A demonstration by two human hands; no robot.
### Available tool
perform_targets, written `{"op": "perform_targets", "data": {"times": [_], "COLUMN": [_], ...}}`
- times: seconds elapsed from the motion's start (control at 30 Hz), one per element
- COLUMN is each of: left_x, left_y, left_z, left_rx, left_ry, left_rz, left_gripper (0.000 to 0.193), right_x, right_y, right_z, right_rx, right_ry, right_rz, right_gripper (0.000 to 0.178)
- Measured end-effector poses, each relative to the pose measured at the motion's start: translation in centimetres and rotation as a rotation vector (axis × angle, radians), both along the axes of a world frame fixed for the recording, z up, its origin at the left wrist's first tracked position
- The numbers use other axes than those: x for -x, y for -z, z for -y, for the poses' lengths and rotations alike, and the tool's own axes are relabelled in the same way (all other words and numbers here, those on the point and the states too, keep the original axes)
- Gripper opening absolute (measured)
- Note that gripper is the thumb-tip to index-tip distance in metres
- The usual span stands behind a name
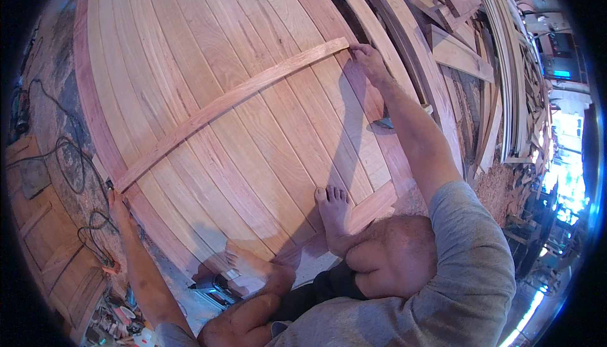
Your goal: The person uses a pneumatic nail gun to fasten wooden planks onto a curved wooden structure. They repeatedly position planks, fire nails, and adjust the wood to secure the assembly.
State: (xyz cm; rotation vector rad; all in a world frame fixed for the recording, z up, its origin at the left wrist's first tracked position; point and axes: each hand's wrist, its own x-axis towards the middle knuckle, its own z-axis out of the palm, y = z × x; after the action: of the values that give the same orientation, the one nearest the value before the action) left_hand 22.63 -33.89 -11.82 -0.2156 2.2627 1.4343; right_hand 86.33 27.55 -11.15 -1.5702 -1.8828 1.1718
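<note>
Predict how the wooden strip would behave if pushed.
The strip should feel fairly stiff, being wood, though its slim length may flex a little. Its squared edges suggest it would slide across the panel rather than roll.

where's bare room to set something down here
The broad, pale wooden plank panel is bare above the narrow wooden strip, and below it down to the bare feet. Crowded: its bottom edge, by those feet, and beyond its right edge, where brown wooden boards pile up.

- From where I stand, no lettering, number or sign can be read on the wooden panel (190, 62) or the wooden strip (234, 96).
- Near left, the tool (216, 291) shows no legible marking.
</note>
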Motion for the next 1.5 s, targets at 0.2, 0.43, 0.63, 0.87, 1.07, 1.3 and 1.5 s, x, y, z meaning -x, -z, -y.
{"op": "perform_targets", "data": {"times": [0.2,0.43,0.63,0.87,1.07,1.3,1.5], "left_x": [-0.2,-2.1,-4.1,-4.8,-5.1,-3.5,-1.7], "left_y": [-0.3,-0.3,-2.4,-3.5,-2.7,-1.0,0.1], "left_z": [0.3,0.0,-2.3,-2.4,-2.0,1.4,1.2], "left_rx": [-0.075,0.179,-0.08,-0.035,-0.104,-0.035,-0.067], "left_ry": [0.083,0.112,-0.047,-0.061,-0.076,0.101,0.08], "left_rz": [0.009,-0.095,-0.007,-0.021,0.006,-0.066,-0.012], "left_gripper": [0.064,0.058,0.078,0.076,0.072,0.062,0.062], "right_x": [-1.7,-3.5,-4.4,-4.6,-4.7,-4.2,-0.9], "right_y": [2.2,1.6,2.0,3.0,3.0,4.0,2.5], "right_z": [-0.9,-2.6,-4.1,-4.8,-4.8,-3.2,-0.7], "right_rx": [-0.073,0.055,0.17,0.201,0.172,0.245,0.048], "right_ry": [-0.021,-0.22,-0.076,-0.147,-0.121,-0.134,-0.027], "right_rz": [0.113,-0.037,-0.167,-0.278,-0.264,-0.33,-0.191], "right_gripper": [0.037,0.048,0.046,0.046,0.046,0.04,0.042]}}
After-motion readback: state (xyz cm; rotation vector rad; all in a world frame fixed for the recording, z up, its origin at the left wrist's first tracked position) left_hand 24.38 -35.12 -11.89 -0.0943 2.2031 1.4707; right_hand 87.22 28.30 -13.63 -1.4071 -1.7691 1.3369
